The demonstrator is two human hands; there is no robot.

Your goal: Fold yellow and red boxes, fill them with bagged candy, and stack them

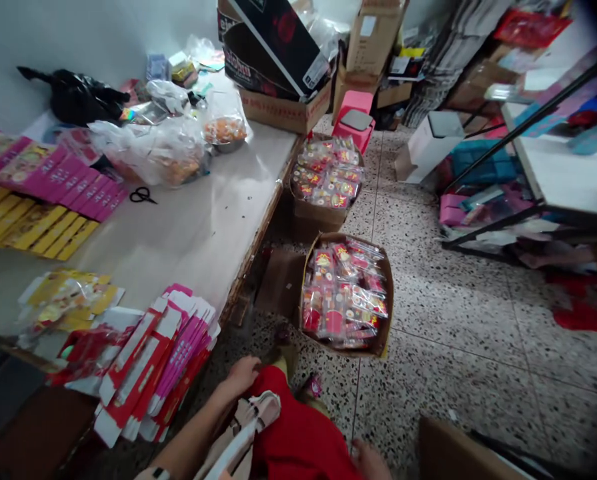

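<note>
My left hand [244, 373] hangs beside my red clothing [291, 427], its fingers loosely bent and no object visible in them. Only part of my right hand [371, 460] shows at the bottom edge, next to the red cloth; its fingers are mostly cut off. Left of my left forearm, flat red and pink cartons [165, 363] lie in an overlapping pile at the table corner. On the floor ahead stands an open cardboard box [389, 293] full of small clear-wrapped packs [345, 293]. A light-coloured strap or cloth [248, 420] lies across my left side.
The long table [188, 233] holds black scissors [143, 195], stacked pink boxes [53, 170], yellow boxes [33, 223] and plastic bags [153, 150]. Behind the near box are a second filled box [318, 213] and a pink stool [355, 110]. A metal-framed table [573, 180] stands right.
</note>
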